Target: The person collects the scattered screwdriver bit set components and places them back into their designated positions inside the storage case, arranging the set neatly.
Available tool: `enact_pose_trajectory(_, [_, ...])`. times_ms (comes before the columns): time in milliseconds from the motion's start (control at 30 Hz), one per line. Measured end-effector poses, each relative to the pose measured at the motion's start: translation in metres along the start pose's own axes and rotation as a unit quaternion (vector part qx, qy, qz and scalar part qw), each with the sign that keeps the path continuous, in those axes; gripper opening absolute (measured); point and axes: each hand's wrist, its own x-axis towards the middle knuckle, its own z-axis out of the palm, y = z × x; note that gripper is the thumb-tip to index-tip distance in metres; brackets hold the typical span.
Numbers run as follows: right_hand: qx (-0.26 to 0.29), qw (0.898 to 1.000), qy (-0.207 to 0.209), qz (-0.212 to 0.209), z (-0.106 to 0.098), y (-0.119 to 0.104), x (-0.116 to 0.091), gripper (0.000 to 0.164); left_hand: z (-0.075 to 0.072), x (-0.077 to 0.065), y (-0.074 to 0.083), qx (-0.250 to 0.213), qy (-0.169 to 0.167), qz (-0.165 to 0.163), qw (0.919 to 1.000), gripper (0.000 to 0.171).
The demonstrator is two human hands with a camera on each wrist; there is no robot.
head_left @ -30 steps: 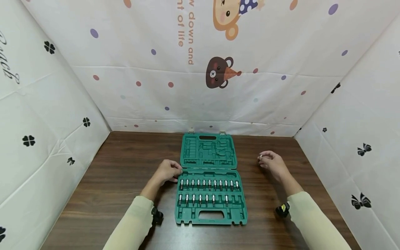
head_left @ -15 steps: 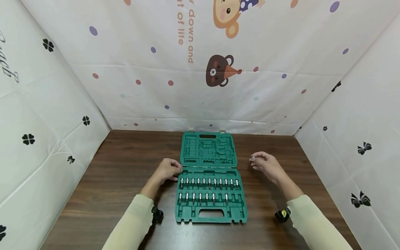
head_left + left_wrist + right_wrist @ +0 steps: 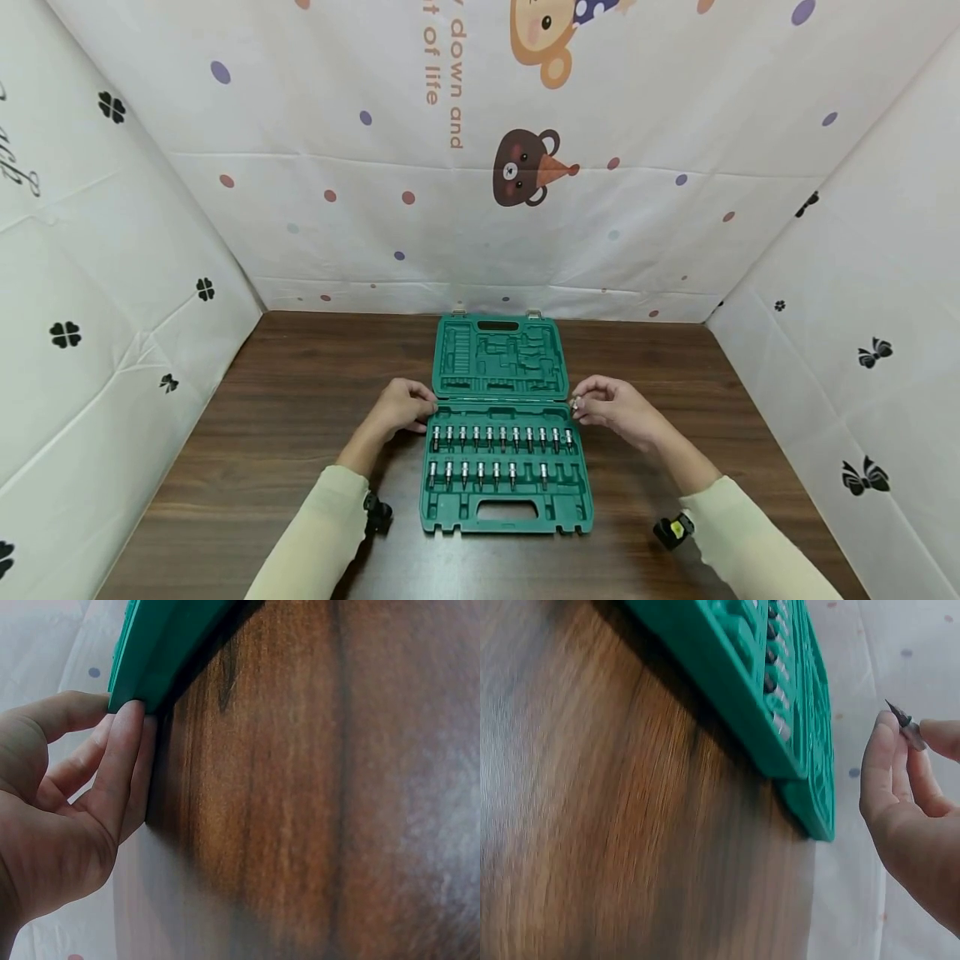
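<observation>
A green socket bit case [image 3: 507, 417] lies open on the table, with two rows of silver bit sockets [image 3: 490, 442] in its lower half. My left hand [image 3: 403, 406] pinches the left side of that half near the hinge; in the left wrist view its fingers [image 3: 126, 742] meet the case corner [image 3: 154, 667]. Between the thumb and fingers of my right hand [image 3: 618, 408] is a small bit socket [image 3: 907, 729], its dark pointed tip outward. That hand is at the right edge of the case by the hinge, with the bit raised above the case's level.
Gaps show in the lower row, on both sides of its rightmost bit socket [image 3: 543, 476]. The raised lid half [image 3: 501, 360] lies toward the back of the brown wooden table [image 3: 315, 500]. Printed white cloth walls [image 3: 337, 233] stand at the back and sides.
My right hand has moved left with the bit socket, from the table's right side to the edge of the case. The left hand stays at the case's left side.
</observation>
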Motion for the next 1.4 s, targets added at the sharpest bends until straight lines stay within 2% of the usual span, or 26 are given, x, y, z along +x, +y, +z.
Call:
enact_pose_trajectory(267, [-0.038,0.998,-0.043,0.001,0.019,-0.006,-0.004,0.027,0.0,-0.001,0.001,-0.003,0.0,-0.005,1.0,0.007])
enact_pose_trajectory(500, [-0.067,0.993,-0.097,-0.013,0.035,-0.005,-0.005,0.028,-0.001,-0.001,0.002,-0.006,-0.003,-0.005,1.0,0.007])
enact_pose_trajectory(700, [-0.105,0.987,-0.122,-0.028,0.047,-0.001,-0.003,0.02,0.0,0.0,0.003,-0.002,-0.002,-0.007,1.0,0.008])
enact_pose_trajectory(867, [-0.156,0.978,-0.128,-0.046,0.057,0.002,-0.004,0.015,0.0,-0.001,0.002,0.003,0.0,-0.007,1.0,0.008])
enact_pose_trajectory(1200, [-0.249,0.96,-0.113,-0.06,0.075,0.001,-0.007,0.007,0.0,-0.002,0.004,-0.003,-0.002,-0.006,1.0,0.008])
enact_pose_trajectory(1400, [-0.305,0.943,-0.107,-0.079,0.08,0.003,-0.005,0.004,-0.001,-0.002,0.004,-0.01,-0.005,-0.004,0.9999,0.007])
